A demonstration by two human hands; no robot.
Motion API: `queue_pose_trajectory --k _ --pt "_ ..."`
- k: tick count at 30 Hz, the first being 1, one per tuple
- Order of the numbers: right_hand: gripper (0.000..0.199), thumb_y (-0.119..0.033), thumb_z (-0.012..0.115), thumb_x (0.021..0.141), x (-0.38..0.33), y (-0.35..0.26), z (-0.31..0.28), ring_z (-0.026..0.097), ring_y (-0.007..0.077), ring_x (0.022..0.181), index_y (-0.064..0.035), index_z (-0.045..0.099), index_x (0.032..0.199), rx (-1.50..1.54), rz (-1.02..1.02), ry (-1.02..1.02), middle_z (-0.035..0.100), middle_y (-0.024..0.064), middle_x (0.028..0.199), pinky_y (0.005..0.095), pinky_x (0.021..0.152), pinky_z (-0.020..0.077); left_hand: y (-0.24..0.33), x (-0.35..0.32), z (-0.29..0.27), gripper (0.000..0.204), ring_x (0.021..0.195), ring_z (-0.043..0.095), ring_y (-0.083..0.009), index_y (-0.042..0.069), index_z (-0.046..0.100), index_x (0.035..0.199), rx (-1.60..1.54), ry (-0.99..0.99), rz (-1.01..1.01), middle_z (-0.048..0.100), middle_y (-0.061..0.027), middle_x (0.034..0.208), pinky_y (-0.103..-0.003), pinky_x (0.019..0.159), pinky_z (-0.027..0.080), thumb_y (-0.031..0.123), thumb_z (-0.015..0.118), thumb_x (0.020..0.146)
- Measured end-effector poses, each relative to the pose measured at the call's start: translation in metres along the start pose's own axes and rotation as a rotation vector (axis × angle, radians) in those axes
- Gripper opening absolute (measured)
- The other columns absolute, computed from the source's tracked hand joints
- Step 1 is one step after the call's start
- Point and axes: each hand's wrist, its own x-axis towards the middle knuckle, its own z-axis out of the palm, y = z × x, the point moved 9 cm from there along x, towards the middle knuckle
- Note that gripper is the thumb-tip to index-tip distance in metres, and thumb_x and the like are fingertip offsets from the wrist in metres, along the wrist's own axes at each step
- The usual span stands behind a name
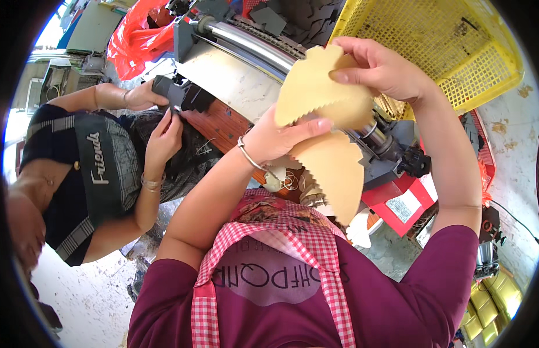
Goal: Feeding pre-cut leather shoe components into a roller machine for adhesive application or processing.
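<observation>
Above the roller machine (252, 45) I hold several tan, flat cut pieces (304, 87) with zigzag edges, their material unclear. My left hand (275, 136), a silver bangle at its wrist, grips them from the left with the thumb across the front. Below that thumb hangs another tan zigzag-edged piece (337, 168). From the upper right my right hand (377, 69) pinches the top of the pieces between thumb and fingers. One piece under it looks curved and slightly blurred. The left fingers are largely hidden behind the pieces.
At left a co-worker's hands (159, 124) hold dark grey pieces (170, 90). A yellow basket (507, 87) stands at upper right, and a red plastic bag (133, 49) lies at upper left. Dark grey scraps (307, 16) are heaped behind the roller. A black knob (417, 162) juts out near my right forearm.
</observation>
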Motion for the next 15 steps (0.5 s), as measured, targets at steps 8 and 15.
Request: queue_pose_trajectory --k 8,15 --pt "0.038 -0.027 0.059 0.094 -0.026 -0.023 -0.004 0.056 0.0061 0.096 -0.0037 0.052 0.122 0.043 -0.027 0.165 0.061 0.0004 0.108 0.0207 0.081 0.0465 0.011 -0.012 -0.022 0.027 0.077 0.064 -0.0066 -0.003 0.065 0.102 -0.332 0.303 0.160 0.069 -0.0070 0.091 -0.021 0.067 0.052 0.022 0.062 0.093" --pt "0.037 -0.016 0.064 0.089 -0.032 0.034 -0.099 0.058 0.0101 0.100 -0.0024 0.051 0.121 -0.087 0.015 0.488 0.062 0.0060 0.110 0.0260 0.087 0.0472 0.001 -0.022 -0.014 0.030 0.088 0.061 -0.0084 -0.003 0.058 0.116 -0.188 0.122 0.014 0.065 -0.0035 0.101 -0.022 0.079 0.049 0.018 0.058 0.095"
